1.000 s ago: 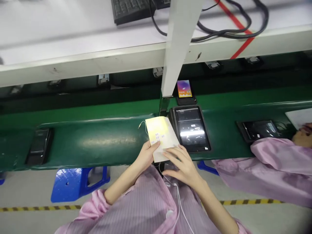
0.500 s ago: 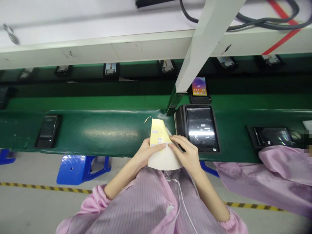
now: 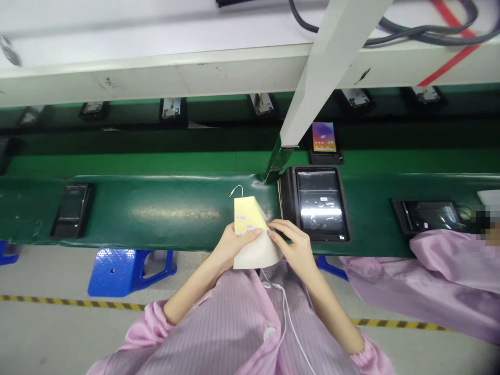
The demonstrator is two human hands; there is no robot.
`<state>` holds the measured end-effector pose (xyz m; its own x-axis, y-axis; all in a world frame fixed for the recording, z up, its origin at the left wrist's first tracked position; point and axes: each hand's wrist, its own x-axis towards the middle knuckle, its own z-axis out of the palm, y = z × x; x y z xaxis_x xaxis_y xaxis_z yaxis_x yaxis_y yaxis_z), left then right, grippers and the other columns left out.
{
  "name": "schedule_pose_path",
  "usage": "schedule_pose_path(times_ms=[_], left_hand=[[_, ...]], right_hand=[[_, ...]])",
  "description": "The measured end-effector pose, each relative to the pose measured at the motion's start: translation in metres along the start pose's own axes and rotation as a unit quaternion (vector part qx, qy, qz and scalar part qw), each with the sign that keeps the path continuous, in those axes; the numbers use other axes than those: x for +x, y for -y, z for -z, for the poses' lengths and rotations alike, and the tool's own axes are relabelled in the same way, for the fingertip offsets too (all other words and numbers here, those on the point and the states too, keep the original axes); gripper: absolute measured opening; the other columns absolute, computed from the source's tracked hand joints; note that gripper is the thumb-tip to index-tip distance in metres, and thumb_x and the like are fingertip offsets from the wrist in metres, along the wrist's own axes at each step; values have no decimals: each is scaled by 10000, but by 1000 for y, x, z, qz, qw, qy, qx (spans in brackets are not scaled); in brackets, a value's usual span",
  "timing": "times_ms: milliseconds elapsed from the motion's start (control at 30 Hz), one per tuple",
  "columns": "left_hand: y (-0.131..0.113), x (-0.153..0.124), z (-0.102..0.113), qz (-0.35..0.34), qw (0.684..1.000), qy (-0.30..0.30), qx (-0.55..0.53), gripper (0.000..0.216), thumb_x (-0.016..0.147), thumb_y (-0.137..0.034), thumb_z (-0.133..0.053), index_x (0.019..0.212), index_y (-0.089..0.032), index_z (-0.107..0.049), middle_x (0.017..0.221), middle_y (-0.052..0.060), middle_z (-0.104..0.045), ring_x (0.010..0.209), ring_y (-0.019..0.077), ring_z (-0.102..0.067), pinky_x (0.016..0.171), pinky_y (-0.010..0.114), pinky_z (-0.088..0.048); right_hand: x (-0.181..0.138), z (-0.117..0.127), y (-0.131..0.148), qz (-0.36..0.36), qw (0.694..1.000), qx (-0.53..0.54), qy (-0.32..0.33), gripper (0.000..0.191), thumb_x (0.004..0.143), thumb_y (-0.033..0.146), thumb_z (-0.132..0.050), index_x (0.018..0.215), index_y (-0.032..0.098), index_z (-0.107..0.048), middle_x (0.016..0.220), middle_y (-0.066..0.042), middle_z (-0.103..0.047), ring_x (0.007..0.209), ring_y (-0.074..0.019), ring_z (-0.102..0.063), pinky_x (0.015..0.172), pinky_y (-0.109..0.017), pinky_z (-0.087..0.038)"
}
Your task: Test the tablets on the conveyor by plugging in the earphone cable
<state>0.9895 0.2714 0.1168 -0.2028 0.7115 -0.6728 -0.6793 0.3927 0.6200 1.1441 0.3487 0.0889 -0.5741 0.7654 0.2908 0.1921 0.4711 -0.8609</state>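
Note:
In front of my chest a pale yellow and white sheet of small labels [image 3: 246,208] is held over the bench edge. My left hand [image 3: 230,242] grips its left side, the thumb lying across the front. At the right edge, my right hand [image 3: 294,242] has thumb and forefinger closed on the paper; whether a label is between the fingertips is too small to tell. The sheet bends back along that side. A thin white wire with a gold-coloured tip [image 3: 236,188] sticks up behind its top edge.
Right of the sheet stands a black tray of dark glossy panels [image 3: 322,205]. A lit phone [image 3: 324,138] lies behind it by a white post [image 3: 312,78]. Black holders with devices [image 3: 72,208] dot the green bench [image 3: 175,208]. Another person's pink sleeve [image 3: 449,255] is at right.
The sheet has shifted slightly left and tilted, its right side bending further back. Both hands moved a little left with it. The camera view has shifted slightly.

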Motion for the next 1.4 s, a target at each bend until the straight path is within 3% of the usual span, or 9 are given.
schedule_pose_path(times_ms=[333, 600, 833, 1100, 1400], left_hand=[[6, -1, 9, -43, 998, -12, 37, 551, 533, -397, -909, 968, -117, -721, 1035, 137, -757, 879, 263, -716, 814, 352, -554], [6, -3, 19, -82, 994, -8, 77, 520, 610, -397, -865, 1028, -125, -717, 1104, 134, -740, 998, 287, -694, 882, 357, -530], [5, -8, 21, -69, 996, 7, 53, 558, 589, -452, -874, 1009, -119, -715, 1070, 147, -746, 928, 282, -710, 820, 353, -550], [9, -8, 23, -73, 993, -23, 92, 502, 560, -362, -895, 971, -123, -735, 1030, 128, -759, 904, 262, -712, 816, 352, -554], [11, -8, 21, -70, 993, -25, 92, 493, 572, -329, -889, 994, -127, -733, 1084, 132, -752, 922, 257, -716, 830, 346, -559]], right_hand=[[-1, -8, 5, -15, 999, 19, -24, 96, 910, 293, -662, 863, 234, -721, 861, -48, -714, 794, -218, -688, 752, -356, -585], [3, -13, 6, -29, 999, 36, 5, 158, 913, 337, -659, 801, 228, -671, 818, -36, -690, 770, -211, -671, 734, -344, -567], [8, -9, 10, -20, 996, 70, 57, 126, 921, 330, -650, 851, 229, -671, 854, -37, -693, 817, -213, -675, 745, -336, -572], [2, -14, 6, -16, 996, 69, 49, 99, 939, 295, -632, 911, 215, -683, 908, -42, -690, 717, -174, -658, 694, -303, -571], [-5, -8, 4, 59, 998, -10, 26, 151, 966, 336, -608, 946, 212, -693, 928, -61, -689, 865, -214, -668, 785, -363, -563]])
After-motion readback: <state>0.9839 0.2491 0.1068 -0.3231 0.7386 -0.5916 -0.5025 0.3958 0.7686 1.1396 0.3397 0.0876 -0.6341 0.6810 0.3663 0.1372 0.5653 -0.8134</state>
